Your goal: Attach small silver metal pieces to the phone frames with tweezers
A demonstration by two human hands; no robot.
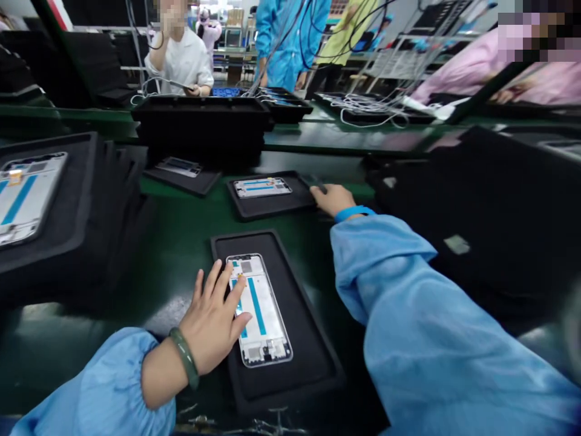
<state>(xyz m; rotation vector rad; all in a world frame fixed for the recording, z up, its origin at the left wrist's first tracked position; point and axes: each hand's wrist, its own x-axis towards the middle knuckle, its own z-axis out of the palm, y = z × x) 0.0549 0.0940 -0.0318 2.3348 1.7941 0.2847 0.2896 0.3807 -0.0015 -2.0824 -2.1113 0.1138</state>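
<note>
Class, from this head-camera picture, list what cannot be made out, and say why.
Head view:
- Part of the phone frame: covered by the left hand.
- The dark item by the right hand: partly hidden by that hand, too small to identify.
- The frame on the left tray: cut off by the picture's edge.

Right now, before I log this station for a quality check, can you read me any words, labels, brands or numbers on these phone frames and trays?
Nothing here can be read. The small marks on the phone frame under the left hand are too small and blurred to read, as are those on the second phone frame near the right hand. The pale patch on the black padded surface shows no legible text.
</note>
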